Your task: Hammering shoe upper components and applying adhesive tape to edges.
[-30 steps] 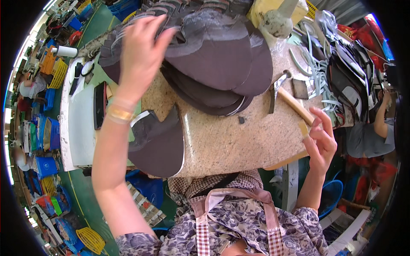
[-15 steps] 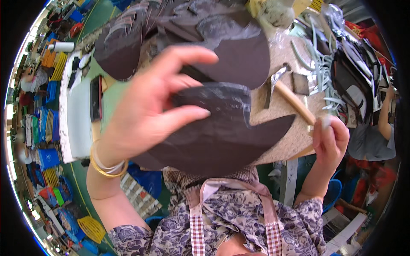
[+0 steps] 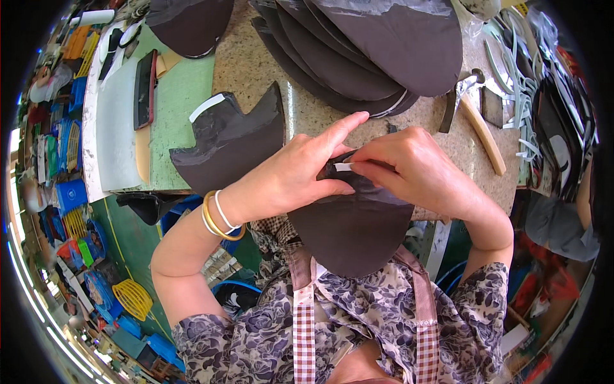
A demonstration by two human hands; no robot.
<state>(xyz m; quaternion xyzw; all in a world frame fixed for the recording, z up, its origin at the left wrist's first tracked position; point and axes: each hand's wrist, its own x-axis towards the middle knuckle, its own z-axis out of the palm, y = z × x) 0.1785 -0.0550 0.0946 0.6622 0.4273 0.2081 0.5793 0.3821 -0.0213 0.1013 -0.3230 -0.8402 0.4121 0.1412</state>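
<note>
A dark brown flat piece (image 3: 355,233) with a rounded lower edge hangs over the table's near edge, against my apron. My left hand (image 3: 297,169) holds its upper edge, thumb on the front and index finger stretched out above. From the right, my right hand (image 3: 416,166) pinches at that edge, by a small white strip (image 3: 343,167). The fingertips partly hide the strip. Left of my hands lies a notched dark brown piece (image 3: 240,137), with a white strip (image 3: 206,107) along one top edge.
Overlapping dark brown pieces (image 3: 409,51) lie beyond my hands. A hammer (image 3: 483,131) rests at the right, near pale strips (image 3: 521,121). A phone-like dark slab (image 3: 145,89) lies on the pale green board (image 3: 182,96) at left. Blue baskets stand on the floor.
My right hand has left the hammer handle and moved left to the piece's edge. My left hand has come down beside it. The notched piece now lies at the left.
</note>
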